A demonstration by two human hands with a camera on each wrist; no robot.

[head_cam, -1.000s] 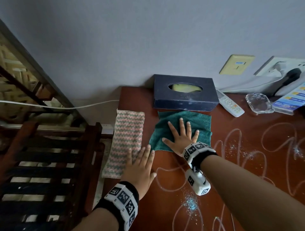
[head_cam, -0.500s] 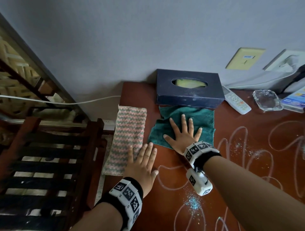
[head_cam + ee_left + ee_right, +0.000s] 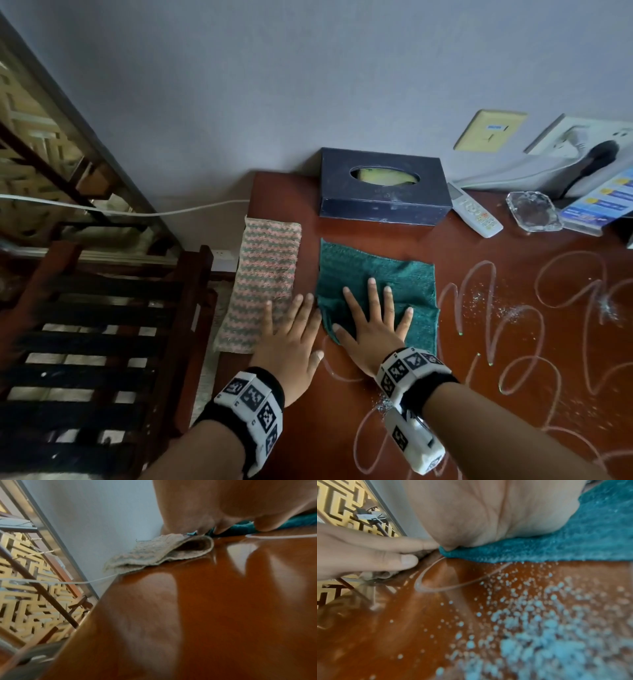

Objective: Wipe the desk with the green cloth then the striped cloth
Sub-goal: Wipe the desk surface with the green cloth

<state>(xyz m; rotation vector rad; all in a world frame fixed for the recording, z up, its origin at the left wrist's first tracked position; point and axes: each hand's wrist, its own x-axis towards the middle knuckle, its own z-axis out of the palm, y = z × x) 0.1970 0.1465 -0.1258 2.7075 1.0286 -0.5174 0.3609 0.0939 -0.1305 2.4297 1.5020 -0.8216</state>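
Here the right hand (image 3: 371, 330) lies flat with spread, straight fingers on the green cloth (image 3: 376, 274), pressing it to the desk (image 3: 479, 428); it grasps nothing. The left hand (image 3: 291, 339) lies flat just left of it, fingers straight and together, fingertips at the near edge of the striped cloth (image 3: 265, 277), which lies at the desk's left edge. White scribbles (image 3: 493, 308) and pale grains (image 3: 530, 628) mark the wood right of and behind the right hand. Beyond the fingers sits a dark tissue box (image 3: 383, 186).
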